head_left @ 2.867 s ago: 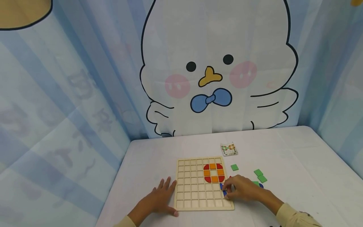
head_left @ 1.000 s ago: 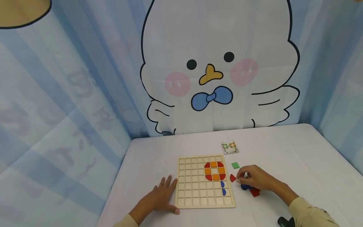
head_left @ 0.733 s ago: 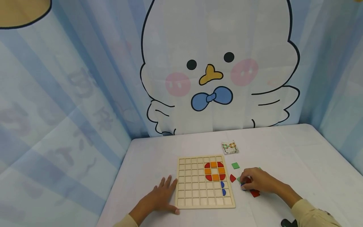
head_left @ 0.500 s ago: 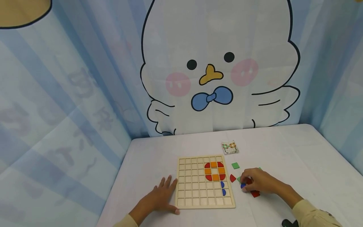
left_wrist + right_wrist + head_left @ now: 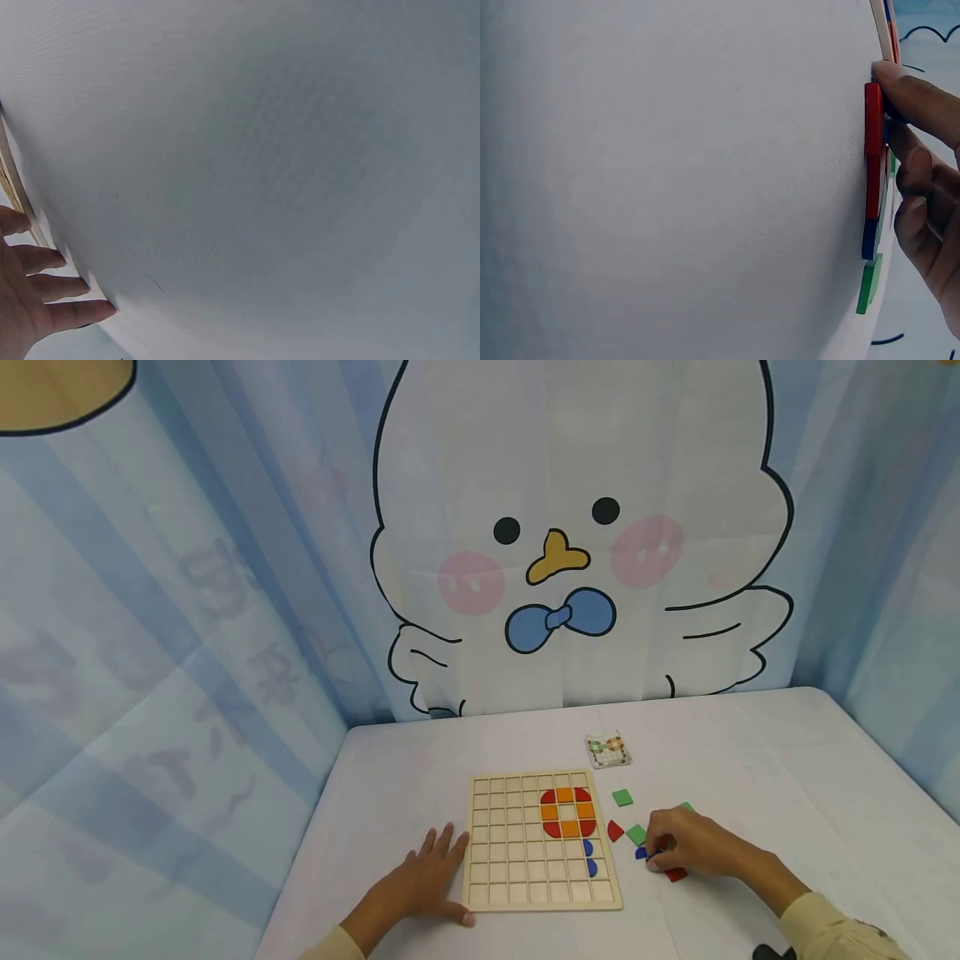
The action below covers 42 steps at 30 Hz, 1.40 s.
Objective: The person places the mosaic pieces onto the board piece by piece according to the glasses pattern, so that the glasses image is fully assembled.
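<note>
A square wooden grid board (image 5: 517, 893) lies on the table. Red rounded and orange square tiles form a ring in its upper right, and two blue half-round tiles (image 5: 592, 867) sit below near the right edge. My left hand (image 5: 431, 881) lies spread on the table, its fingertips and thumb at the board's left edge. Right of the board, my right hand (image 5: 693, 842) bends over a loose group of tiles. Its thumb and index finger pinch a dark blue piece (image 5: 894, 112), mostly hidden by the fingers. Another blue piece (image 5: 641, 852) lies just left of the fingertips.
Loose green tiles (image 5: 637, 835), a red wedge (image 5: 615, 831) and red pieces (image 5: 677, 874) lie right of the board. A small pattern card (image 5: 608, 750) lies behind it. A black object (image 5: 772, 952) shows near my right sleeve.
My right hand has left the board, where two blue tiles now show, and reached the loose tiles. It has lately shifted slightly right, uncovering a green tile. My left hand keeps its place.
</note>
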Tool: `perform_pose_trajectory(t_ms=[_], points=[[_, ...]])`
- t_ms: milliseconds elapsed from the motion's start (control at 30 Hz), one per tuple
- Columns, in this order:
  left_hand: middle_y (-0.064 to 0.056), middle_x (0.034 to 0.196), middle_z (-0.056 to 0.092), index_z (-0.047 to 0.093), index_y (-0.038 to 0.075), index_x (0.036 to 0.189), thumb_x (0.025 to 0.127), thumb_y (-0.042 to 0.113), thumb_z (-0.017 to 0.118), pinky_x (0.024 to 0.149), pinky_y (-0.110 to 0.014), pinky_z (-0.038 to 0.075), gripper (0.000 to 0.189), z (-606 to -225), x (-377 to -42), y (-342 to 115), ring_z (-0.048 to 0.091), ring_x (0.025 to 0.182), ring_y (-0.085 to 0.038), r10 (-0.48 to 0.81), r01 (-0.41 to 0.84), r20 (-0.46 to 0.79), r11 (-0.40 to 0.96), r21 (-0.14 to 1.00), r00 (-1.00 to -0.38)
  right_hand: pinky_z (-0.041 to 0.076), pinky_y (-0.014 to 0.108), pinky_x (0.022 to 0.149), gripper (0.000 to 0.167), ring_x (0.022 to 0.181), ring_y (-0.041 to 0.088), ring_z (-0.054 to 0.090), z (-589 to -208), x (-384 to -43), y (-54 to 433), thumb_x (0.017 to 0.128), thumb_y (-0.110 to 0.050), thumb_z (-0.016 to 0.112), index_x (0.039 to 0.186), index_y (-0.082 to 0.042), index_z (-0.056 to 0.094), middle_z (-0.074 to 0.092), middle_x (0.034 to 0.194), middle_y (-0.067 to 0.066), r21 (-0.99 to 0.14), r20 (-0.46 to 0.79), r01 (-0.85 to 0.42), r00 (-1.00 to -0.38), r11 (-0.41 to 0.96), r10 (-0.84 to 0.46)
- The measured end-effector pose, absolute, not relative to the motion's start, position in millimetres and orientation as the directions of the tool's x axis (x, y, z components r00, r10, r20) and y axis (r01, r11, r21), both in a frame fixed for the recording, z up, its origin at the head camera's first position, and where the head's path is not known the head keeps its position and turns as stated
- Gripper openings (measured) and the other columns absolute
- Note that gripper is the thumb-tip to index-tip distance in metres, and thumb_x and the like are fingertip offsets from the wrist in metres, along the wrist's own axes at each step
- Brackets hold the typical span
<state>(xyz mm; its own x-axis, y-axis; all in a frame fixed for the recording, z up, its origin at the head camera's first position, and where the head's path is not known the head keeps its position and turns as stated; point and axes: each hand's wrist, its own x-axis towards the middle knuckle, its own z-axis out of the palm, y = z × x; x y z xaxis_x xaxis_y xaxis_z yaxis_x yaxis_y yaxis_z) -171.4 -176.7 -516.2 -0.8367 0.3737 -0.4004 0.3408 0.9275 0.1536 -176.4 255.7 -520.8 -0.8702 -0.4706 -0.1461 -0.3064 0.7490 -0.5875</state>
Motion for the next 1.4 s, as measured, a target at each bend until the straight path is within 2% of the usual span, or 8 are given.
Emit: perform_pose_trajectory(t_ms=[367, 667, 800, 967, 1200, 1400], points=[[-0.021, 0.166, 0.018, 0.027, 0.013, 0.159, 0.065, 0.075, 0.076, 0.108, -0.070, 0.036, 0.123, -515, -170, -177, 0.021, 0.150, -0.050, 0.375, 0.335, -0.406, 0.927, 0.167, -0.834, 0.040, 0.022, 0.059, 0.022, 0.070, 0.003, 0.047, -513, -173, 247, 0.084, -0.029, 0.081, 0.078, -0.028, 0.060, 0.051, 0.078, -0.011, -0.499, -0.163, -0.332, -0.871, 0.801, -0.463], [-0.021, 0.166, 0.018, 0.027, 0.014, 0.160, 0.065, 0.076, 0.075, 0.109, -0.069, 0.036, 0.123, -514, -171, -177, 0.021, 0.150, -0.049, 0.371, 0.335, -0.410, 0.929, 0.159, -0.833, 0.042, 0.020, 0.057, 0.011, 0.068, 0.003, 0.051, -508, -178, 241, 0.091, -0.027, 0.075, 0.087, -0.025, 0.064, 0.057, 0.076, -0.013, -0.604, -0.114, -0.356, -0.847, 0.713, -0.520], [-0.021, 0.166, 0.018, 0.027, 0.014, 0.160, 0.065, 0.076, 0.075, 0.109, -0.069, 0.036, 0.123, -514, -171, -177, 0.021, 0.150, -0.049, 0.377, 0.340, -0.400, 0.926, 0.162, -0.836, 0.045, 0.020, 0.062, 0.004, 0.073, 0.002, 0.053, -503, -179, 233, 0.091, -0.026, 0.074, 0.092, -0.025, 0.071, 0.063, 0.082, -0.017, -0.635, -0.070, -0.389, -0.832, 0.668, -0.550], [-0.021, 0.166, 0.018, 0.027, 0.013, 0.160, 0.065, 0.076, 0.075, 0.108, -0.070, 0.036, 0.123, -514, -171, -178, 0.021, 0.150, -0.050, 0.383, 0.344, -0.393, 0.924, 0.169, -0.836, 0.047, 0.020, 0.069, 0.007, 0.078, -0.001, 0.053, -504, -180, 221, 0.092, -0.029, 0.073, 0.093, -0.023, 0.074, 0.066, 0.086, -0.018, -0.670, -0.021, -0.444, -0.790, 0.595, -0.613], [-0.022, 0.166, 0.018, 0.027, 0.013, 0.160, 0.065, 0.076, 0.075, 0.108, -0.070, 0.035, 0.124, -514, -170, -178, 0.021, 0.150, -0.051, 0.388, 0.346, -0.391, 0.921, 0.178, -0.834, 0.045, 0.018, 0.066, 0.007, 0.076, -0.002, 0.054, -508, -180, 203, 0.090, -0.030, 0.075, 0.090, -0.024, 0.079, 0.070, 0.083, -0.017, -0.747, -0.031, -0.418, -0.756, 0.518, -0.654], [-0.021, 0.166, 0.018, 0.027, 0.013, 0.160, 0.064, 0.076, 0.075, 0.108, -0.070, 0.035, 0.124, -517, -171, -179, 0.021, 0.149, -0.051, 0.387, 0.346, -0.388, 0.922, 0.174, -0.837, 0.044, 0.017, 0.062, 0.007, 0.072, -0.002, 0.053, -511, -178, 190, 0.089, -0.027, 0.077, 0.091, -0.020, 0.080, 0.069, 0.081, -0.017, -0.781, -0.040, -0.399, -0.736, 0.481, -0.676]])
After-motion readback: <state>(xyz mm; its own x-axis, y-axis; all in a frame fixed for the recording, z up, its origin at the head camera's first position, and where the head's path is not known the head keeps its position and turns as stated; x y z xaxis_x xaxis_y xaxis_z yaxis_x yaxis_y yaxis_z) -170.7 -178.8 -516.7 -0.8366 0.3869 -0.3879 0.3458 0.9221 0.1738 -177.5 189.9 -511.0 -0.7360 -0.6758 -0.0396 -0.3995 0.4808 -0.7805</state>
